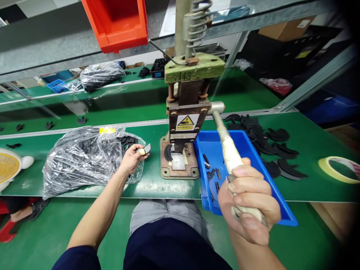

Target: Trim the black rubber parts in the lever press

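My right hand (250,198) is wrapped round the taped lever (229,146) of a hand press (184,120). Pinched in the fingers of my left hand (132,158) is a curved dark grey plastic piece (146,149); something yellow shows at the fingertips. That hand is over the right end of a clear plastic bag (84,157) full of similar dark pieces. A curved black piece (168,152) sits at the left of the press base (165,167), beside a pale metal block (177,161) under the ram.
Right of the press stands a blue bin (244,138) with several small black parts. Beyond it are a pile of curved black pieces (253,131) and a tape roll (323,165). An orange bin (120,41) hangs overhead. A yellow-and-white round object (11,168) is far left.
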The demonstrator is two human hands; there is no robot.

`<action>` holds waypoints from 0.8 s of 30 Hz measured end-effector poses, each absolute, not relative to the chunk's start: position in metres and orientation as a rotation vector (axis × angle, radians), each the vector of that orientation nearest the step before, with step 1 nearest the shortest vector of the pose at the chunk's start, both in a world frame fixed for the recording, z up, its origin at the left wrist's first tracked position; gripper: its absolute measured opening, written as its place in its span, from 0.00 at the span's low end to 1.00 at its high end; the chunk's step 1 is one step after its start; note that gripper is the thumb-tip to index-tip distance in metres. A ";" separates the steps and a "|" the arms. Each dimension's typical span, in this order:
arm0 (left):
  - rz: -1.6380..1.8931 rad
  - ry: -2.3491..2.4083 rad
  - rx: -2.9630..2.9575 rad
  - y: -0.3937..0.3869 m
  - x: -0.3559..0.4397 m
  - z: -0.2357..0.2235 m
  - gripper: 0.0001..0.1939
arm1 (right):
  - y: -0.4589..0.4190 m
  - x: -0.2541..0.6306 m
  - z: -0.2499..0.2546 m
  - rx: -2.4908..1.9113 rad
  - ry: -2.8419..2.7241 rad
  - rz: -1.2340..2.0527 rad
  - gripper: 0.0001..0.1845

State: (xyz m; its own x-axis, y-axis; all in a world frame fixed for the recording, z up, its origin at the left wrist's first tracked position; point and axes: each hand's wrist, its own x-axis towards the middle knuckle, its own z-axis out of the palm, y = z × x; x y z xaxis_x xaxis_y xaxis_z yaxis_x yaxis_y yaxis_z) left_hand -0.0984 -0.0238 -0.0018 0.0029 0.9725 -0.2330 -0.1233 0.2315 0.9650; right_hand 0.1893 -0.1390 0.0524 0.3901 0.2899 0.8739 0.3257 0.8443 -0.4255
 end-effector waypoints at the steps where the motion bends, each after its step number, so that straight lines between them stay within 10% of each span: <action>1: 1.086 1.241 1.000 -0.024 -0.094 -0.001 0.25 | -0.140 0.190 0.052 -0.600 -1.204 -0.014 0.04; 24: 1.025 1.140 0.972 -0.016 -0.075 0.016 0.31 | -0.151 0.195 0.047 -0.608 -1.263 0.156 0.06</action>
